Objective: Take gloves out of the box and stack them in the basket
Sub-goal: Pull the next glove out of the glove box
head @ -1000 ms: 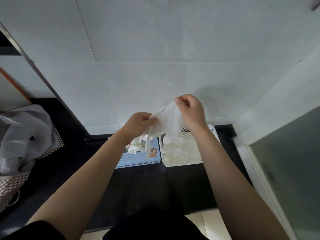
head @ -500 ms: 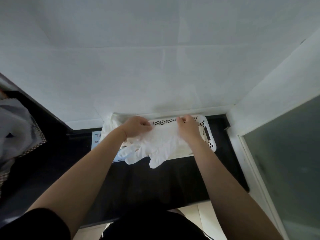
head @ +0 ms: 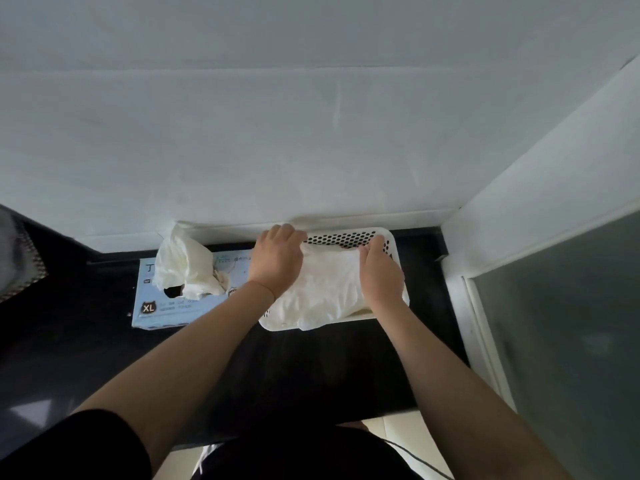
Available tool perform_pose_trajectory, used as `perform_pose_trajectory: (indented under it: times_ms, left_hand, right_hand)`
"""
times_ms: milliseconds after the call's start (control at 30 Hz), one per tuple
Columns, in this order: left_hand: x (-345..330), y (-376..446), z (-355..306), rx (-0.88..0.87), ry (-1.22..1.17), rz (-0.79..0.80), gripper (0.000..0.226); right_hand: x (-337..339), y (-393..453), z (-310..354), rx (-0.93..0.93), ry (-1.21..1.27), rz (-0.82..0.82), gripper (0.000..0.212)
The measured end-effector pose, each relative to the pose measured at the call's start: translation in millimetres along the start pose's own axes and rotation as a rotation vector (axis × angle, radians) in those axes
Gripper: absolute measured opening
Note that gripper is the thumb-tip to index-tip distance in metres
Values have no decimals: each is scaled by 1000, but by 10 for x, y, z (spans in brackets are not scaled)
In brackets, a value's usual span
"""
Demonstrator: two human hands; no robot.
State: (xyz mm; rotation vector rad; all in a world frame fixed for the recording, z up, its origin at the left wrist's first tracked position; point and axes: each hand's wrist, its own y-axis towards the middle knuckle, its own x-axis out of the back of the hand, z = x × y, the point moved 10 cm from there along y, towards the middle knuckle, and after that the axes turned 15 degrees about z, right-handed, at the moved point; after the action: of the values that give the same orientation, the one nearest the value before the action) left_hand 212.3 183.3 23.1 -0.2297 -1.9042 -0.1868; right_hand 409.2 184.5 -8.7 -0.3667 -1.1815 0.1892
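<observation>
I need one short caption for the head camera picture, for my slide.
Both hands, left hand and right hand, lay a glove into the basket beside the box.

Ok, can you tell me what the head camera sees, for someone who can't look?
Two hands, left hand and right hand, lay a white glove into a white basket on a dark counter. Left of it, gloves poke out of a blue box.

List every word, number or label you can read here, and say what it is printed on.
"XL": white letters in a dark badge at the near left corner of the glove box.
"T": a partial large letter at the box's far left corner.
Other small print on the box: too blurred to read.
</observation>
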Motion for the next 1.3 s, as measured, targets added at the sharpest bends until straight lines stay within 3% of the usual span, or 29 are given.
perform_pose_trajectory:
  times_ms: [33, 100, 167, 233, 333, 600, 800, 867, 967, 1100, 1233, 1300]
  left_hand:
    - [-63, -55, -154, -70, 45, -3, 25]
    - [-441, -161, -391, -160, 132, 239, 47]
    - [-819, -293, -381, -132, 223, 505, 73]
    - [-985, -362, -251, -38, 229, 613, 91]
    - [-1044, -401, -156, 25, 212, 665, 102]
    - [-1020, -369, -80, -13, 344, 674, 101]
    - [-1047, -360, -60, 23, 327, 692, 105]
    - [-990, -350, -83, 14, 306, 675, 106]
    - [-765, -345, -125, 5, 234, 580, 96]
    - [-198, -387, 62, 92, -1, 280, 66]
    - [555, -640, 499, 206, -20, -177, 25]
    - [831, -871, 862, 371, 5, -263, 13]
  right_hand:
    - [-18, 31, -28, 4, -15, 4, 25]
    - [-58, 92, -59, 14, -17, 21, 22]
    - [-78, 130, -34, 46, -76, 20, 18]
    - [-137, 163, -14, 72, -199, 34, 21]
    - [-200, 187, -47, 70, -295, 78, 33]
    - [-175, 170, -40, 117, -351, 65, 44]
    - [-98, 129, -67, 92, -447, -68, 58]
    - [-20, 106, -31, 78, -429, -117, 46]
    - [63, 38, 161, 144, -376, -127, 9]
    - [-143, 2, 558, 283, 35, 137, 35]
    - [-345, -126, 1094, 343, 134, 267, 32]
    - [-439, -249, 1392, 366, 140, 297, 29]
